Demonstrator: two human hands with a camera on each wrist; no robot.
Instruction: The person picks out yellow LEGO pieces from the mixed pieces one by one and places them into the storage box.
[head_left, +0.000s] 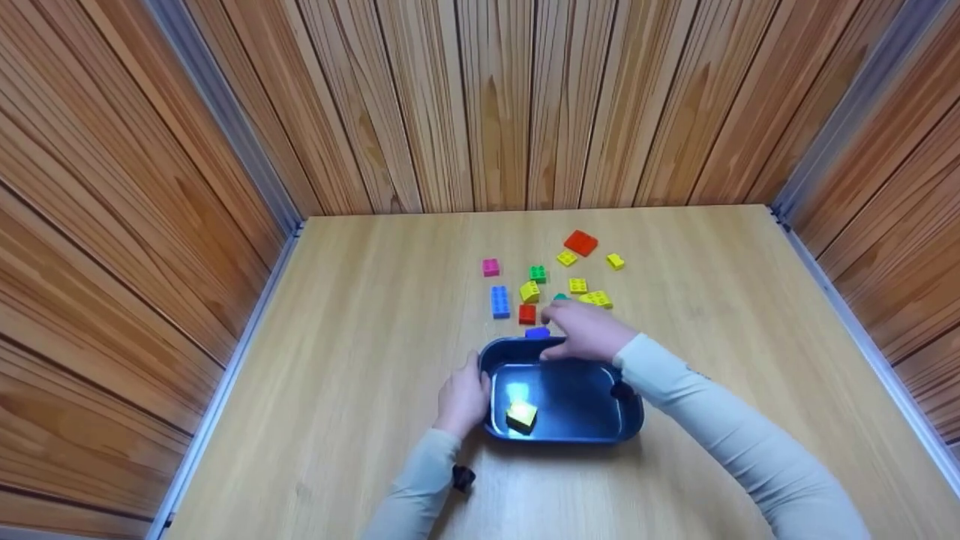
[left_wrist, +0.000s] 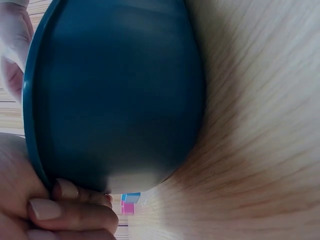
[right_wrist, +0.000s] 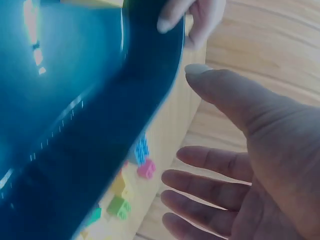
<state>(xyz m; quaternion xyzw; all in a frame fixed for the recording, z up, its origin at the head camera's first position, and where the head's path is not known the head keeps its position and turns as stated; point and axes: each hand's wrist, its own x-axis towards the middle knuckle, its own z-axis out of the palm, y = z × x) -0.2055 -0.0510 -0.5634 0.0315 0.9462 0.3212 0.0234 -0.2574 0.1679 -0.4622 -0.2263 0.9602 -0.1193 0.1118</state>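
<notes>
My left hand (head_left: pixel 462 397) grips the left end of a dark blue plastic tub (head_left: pixel 577 409). In the right wrist view its thumb laps over the rim, and in the left wrist view its fingers (left_wrist: pixel 75 215) curl against the outer wall. One yellow toy brick (head_left: pixel 521 415) lies inside the tub, front left. My right hand (head_left: pixel 589 330) hovers over the tub's far rim, thumb and fingers spread, with nothing between them in the right wrist view. Close to its fingertips are a purple-blue brick (head_left: pixel 537 332), a red brick (head_left: pixel 527 314) and a teal brick (head_left: pixel 561 297), partly hidden by the hand.
Beyond the tub lie several loose bricks: a long blue one (head_left: pixel 500 302), a pink one (head_left: pixel 490 268), a green one (head_left: pixel 538 274), several yellow ones and a large red one (head_left: pixel 580 242). Wood-panelled walls (head_left: pixel 495 112) border the tabletop (head_left: pixel 360 360) at the back and sides.
</notes>
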